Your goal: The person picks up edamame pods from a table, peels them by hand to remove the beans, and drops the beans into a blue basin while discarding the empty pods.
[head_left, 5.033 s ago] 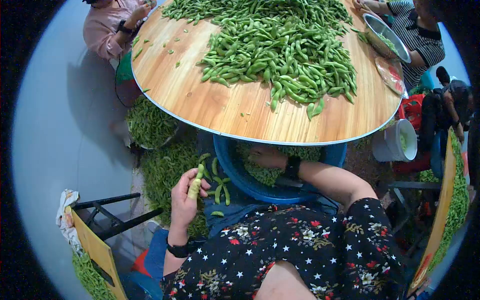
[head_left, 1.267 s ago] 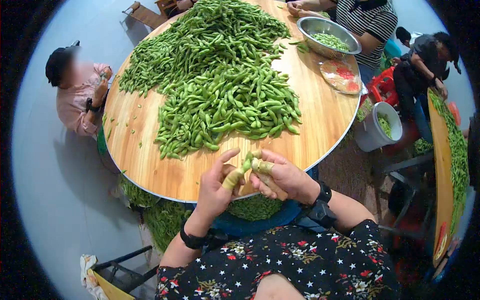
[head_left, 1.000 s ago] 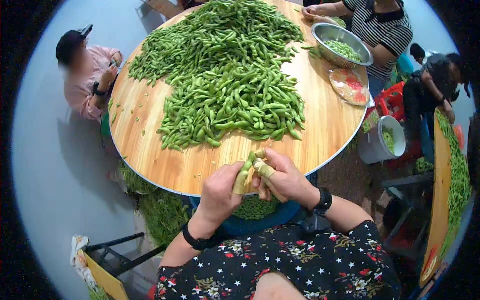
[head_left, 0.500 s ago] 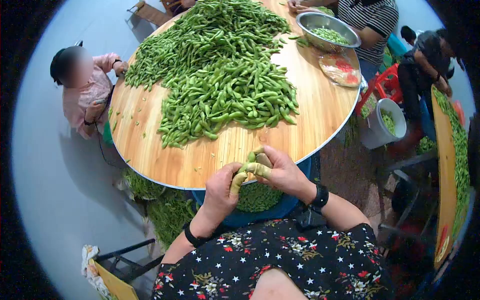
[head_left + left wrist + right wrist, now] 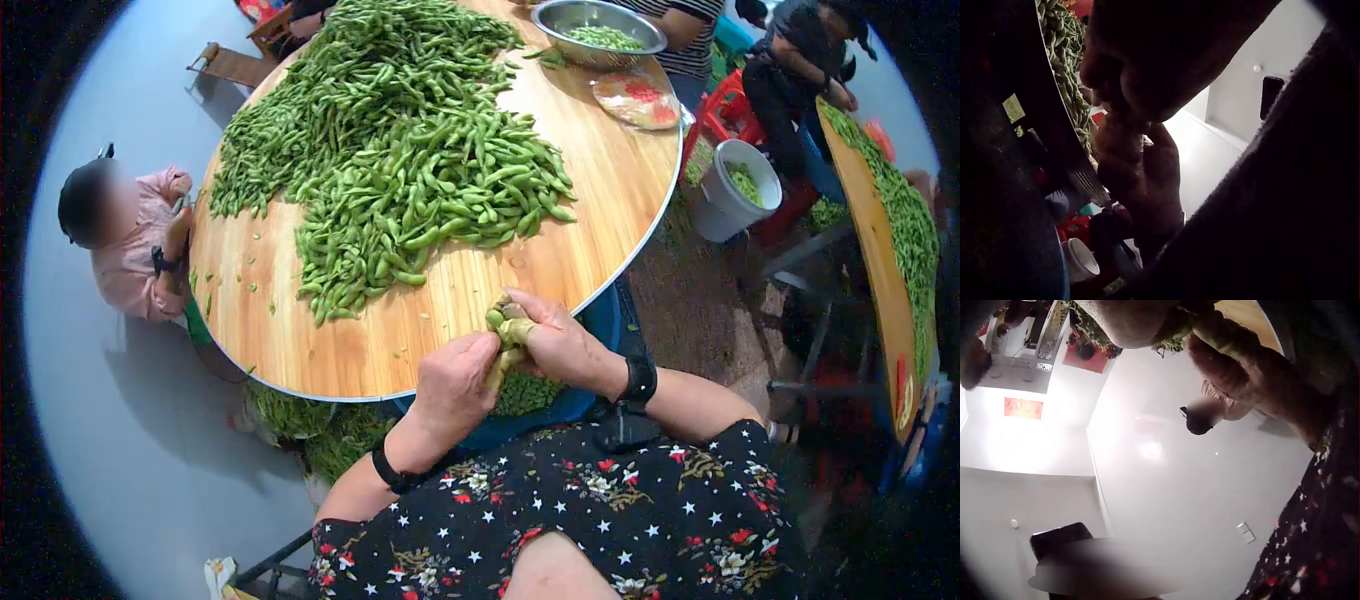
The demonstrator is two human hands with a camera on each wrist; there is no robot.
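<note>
At the table's near edge my two hands meet in the head view. My left hand point(image 5: 457, 380) grips a green soybean pod point(image 5: 494, 318) from the left. From the right my right hand point(image 5: 560, 345) pinches the same pod, its wrapped thumb bent over it. Yellowish tape covers a thumb or finger on both hands. Most of the pod is hidden by the fingers. In the left wrist view both hands are dark shapes pressed together. Below them stands a blue tub point(image 5: 603, 322) holding shelled green beans point(image 5: 527, 393).
A big heap of soybean pods point(image 5: 430, 190) covers much of the round wooden table point(image 5: 610, 200). A metal bowl point(image 5: 648, 40) of beans and a plastic-wrapped round item point(image 5: 635, 98) lie at its right. A white bucket point(image 5: 715, 212) stands on the floor; other people sit around.
Five seconds ago my left hand held a pod low by the lap and my right hand was in the blue tub. Now both are together on one pod; recently the fingers closed in tighter.
</note>
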